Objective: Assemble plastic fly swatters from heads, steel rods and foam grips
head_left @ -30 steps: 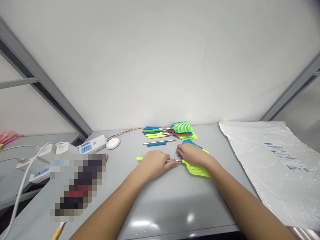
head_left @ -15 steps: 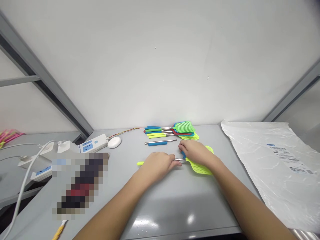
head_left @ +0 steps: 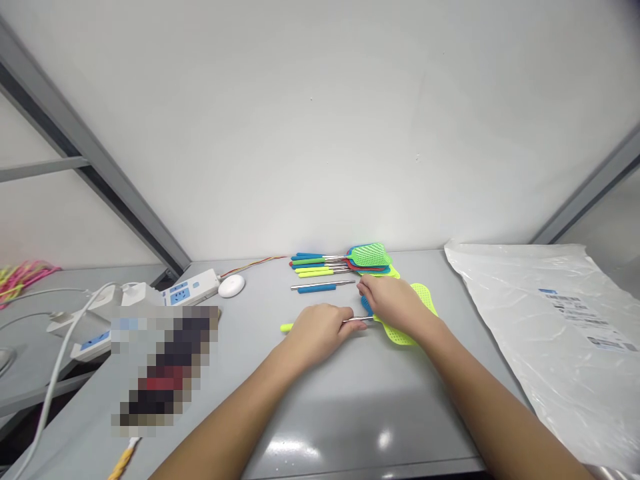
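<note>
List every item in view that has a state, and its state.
Left hand: closed around the yellow swatter.
Right hand: fingers curled by the blue mesh; grip unclear.
Yellow swatter: held, head partly covered.
Blue mesh: mostly hidden.
Swatter pile: stacked, heads overlapping.
Blue grip: loose on the desk.
Metal rod: lying beside the grip.
White package: lying flat, labelled.

The left hand (head_left: 323,333) and right hand (head_left: 393,300) were bare, as were the left forearm (head_left: 245,407) and right forearm (head_left: 480,390), visibly smooth up to the lower edge of the view. Both forearms broadened evenly from slender wrists (head_left: 290,353). The hands had softly rounded backs and slim fingers (head_left: 345,313), their nails too small to make out.
</note>
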Demonstrator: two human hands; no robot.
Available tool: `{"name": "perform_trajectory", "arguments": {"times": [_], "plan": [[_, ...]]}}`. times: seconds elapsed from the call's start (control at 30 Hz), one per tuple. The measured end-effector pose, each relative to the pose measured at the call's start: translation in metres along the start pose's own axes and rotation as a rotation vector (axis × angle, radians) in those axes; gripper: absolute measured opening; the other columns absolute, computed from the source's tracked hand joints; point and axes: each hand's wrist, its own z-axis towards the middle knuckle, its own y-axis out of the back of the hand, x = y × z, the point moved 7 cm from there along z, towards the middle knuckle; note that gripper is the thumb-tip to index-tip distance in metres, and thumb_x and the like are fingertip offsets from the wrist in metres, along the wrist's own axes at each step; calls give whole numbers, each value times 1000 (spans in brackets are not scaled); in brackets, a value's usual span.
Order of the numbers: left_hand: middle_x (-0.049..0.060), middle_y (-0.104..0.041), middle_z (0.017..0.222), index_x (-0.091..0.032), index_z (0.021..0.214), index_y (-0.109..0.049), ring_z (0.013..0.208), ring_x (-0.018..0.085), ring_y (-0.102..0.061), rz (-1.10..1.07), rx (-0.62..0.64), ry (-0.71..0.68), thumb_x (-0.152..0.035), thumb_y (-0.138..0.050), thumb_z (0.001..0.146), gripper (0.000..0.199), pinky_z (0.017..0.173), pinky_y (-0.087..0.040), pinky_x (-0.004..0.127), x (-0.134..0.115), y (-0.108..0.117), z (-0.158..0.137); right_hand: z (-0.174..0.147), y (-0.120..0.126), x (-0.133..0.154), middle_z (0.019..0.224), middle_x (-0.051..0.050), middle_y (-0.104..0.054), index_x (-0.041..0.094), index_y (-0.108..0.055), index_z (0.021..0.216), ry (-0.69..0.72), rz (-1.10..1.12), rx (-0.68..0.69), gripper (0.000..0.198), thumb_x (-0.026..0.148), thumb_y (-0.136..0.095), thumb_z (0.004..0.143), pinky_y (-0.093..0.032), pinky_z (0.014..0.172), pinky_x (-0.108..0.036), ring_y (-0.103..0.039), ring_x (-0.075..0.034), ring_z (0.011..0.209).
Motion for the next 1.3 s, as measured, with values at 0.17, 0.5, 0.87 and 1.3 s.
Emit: {"name": "perform_trajectory", "arguments": {"times": [0.17, 0.5, 0.87, 1.3], "plan": [[3, -65, 76, -21, 77, -61, 70, 18, -59, 45, -62, -9, -54, -30, 94, 48, 54, -27, 28, -5, 4, 1, 1, -2, -3, 78, -2, -66, 21, -55, 89, -26, -2, -3, 29, 31, -29, 98, -19, 54, -27, -54, -14, 62], [7, -66, 71, -20, 77, -61, 67, 21, -61, 107, -12, 2, -49, -23, 96, 52, 57, -34, 29, -10, 2, -2, 1, -2, -2, 78, -2, -66, 21, -56, 88, -16, 25, -4, 31, 32, -28, 98, -20, 53, -28, -56, -15, 63], [6, -66, 77, -20, 84, -59, 69, 21, -61, 87, -6, -58, -44, -19, 97, 48, 59, -35, 30, -13, 5, -4, 1, -2, -2, 77, -3, -66, 21, -57, 92, -17, 7, 12, 32, 33, -28, 99, -20, 53, -28, -56, -16, 63], [5, -66, 84, -19, 84, -54, 68, 19, -60, 179, -49, -127, -33, -26, 98, 34, 61, -34, 32, -15, 8, -2, 6, -8, -7, 80, 0, -65, 21, -56, 88, -61, 204, 3, 32, 32, -28, 99, -24, 56, -25, -54, -13, 69]]}}
